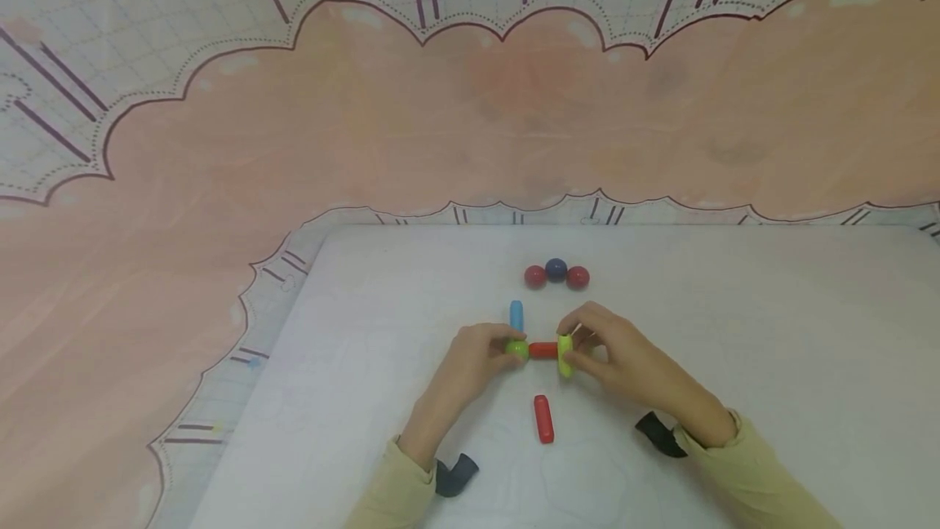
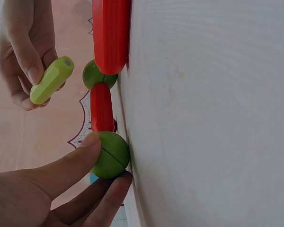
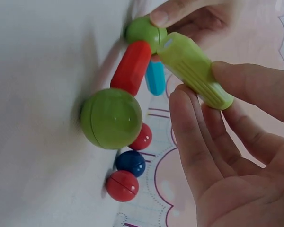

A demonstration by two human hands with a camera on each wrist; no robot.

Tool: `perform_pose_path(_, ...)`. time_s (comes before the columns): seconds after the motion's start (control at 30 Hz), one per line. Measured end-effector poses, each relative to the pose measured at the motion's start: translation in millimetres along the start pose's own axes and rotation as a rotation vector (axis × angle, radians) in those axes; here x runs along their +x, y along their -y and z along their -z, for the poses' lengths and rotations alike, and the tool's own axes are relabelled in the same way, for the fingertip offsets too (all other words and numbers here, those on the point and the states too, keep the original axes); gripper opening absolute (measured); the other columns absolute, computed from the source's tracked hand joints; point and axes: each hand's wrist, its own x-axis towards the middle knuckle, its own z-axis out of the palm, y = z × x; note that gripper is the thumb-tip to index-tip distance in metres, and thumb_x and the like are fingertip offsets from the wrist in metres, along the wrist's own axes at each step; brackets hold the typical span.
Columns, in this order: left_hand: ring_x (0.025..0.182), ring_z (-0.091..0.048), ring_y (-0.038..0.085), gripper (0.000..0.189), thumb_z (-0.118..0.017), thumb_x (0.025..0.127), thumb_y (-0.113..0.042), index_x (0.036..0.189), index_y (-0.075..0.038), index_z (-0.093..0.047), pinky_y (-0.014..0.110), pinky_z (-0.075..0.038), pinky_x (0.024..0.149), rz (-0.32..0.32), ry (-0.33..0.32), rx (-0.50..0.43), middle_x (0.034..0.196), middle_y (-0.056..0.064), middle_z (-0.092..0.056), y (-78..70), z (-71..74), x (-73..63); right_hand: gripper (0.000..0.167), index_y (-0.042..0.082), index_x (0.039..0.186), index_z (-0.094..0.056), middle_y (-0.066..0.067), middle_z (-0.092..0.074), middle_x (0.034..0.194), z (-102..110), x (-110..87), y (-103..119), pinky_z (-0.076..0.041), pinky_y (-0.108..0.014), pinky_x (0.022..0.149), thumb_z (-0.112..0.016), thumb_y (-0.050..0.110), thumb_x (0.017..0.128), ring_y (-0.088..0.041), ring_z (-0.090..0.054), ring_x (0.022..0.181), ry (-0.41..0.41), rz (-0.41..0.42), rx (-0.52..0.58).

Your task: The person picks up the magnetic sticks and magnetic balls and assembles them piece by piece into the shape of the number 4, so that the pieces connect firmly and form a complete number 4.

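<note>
My left hand [image 1: 476, 356] pinches a green ball [image 2: 111, 156] between thumb and fingers, low at the white table. A red rod [image 3: 131, 68] joins this ball to a second green ball [image 3: 111, 118]. From the held ball a light blue rod [image 1: 516, 314] points toward the far side. My right hand [image 1: 617, 351] holds a yellow-green rod [image 3: 196, 71] by thumb and fingertips, raised above the table. In the head view this rod covers the second green ball. Nearer to me, a loose red rod [image 1: 543, 419] lies on the table between the forearms.
Behind the joined pieces, a red ball [image 1: 534, 277], a dark blue ball [image 1: 556, 269] and another red ball [image 1: 578, 277] sit side by side on the white table [image 1: 352, 284]. Black curved pieces are at the left cuff [image 1: 400, 476] and right cuff [image 1: 742, 447]. A patterned cloth [image 1: 441, 121] hangs behind.
</note>
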Motion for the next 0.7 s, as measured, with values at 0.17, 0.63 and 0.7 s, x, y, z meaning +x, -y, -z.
perform_pose_path(0.17,0.091,-0.061,0.015,0.032,-0.078,0.085,-0.015,0.117,-0.014,-0.074,0.034,-0.055,0.088,-0.016,0.0,0.003,0.109,0.001,-0.072,0.5,0.2,0.4,0.026,0.009,0.109,-0.06,-0.002,-0.06,0.106,3,3.9,-3,-0.058,-0.034,0.085,-0.073,0.003,0.088,-0.015,-0.067,0.093,-0.043,0.018,-0.013)
perform_pose_path(0.63,0.091,-0.061,0.015,0.032,-0.078,0.085,-0.014,0.116,-0.014,-0.074,0.033,-0.054,0.087,-0.01,-0.002,-0.003,0.109,0.001,-0.072,2.1,0.0,0.3,0.026,0.006,0.113,-0.06,-0.005,-0.06,0.107,10,11.0,-12,-0.058,-0.04,0.087,-0.071,0.002,0.089,-0.023,-0.067,0.097,-0.124,-0.038,-0.014)
perform_pose_path(0.7,0.091,-0.061,0.015,0.032,-0.078,0.085,-0.014,0.116,-0.014,-0.074,0.033,-0.054,0.087,-0.009,-0.002,-0.005,0.109,0.001,-0.072,2.2,0.1,0.2,0.027,0.005,0.114,-0.06,-0.006,-0.06,0.107,10,11.8,-14,-0.058,-0.04,0.087,-0.07,0.002,0.09,-0.023,-0.067,0.097,-0.135,-0.029,-0.017)
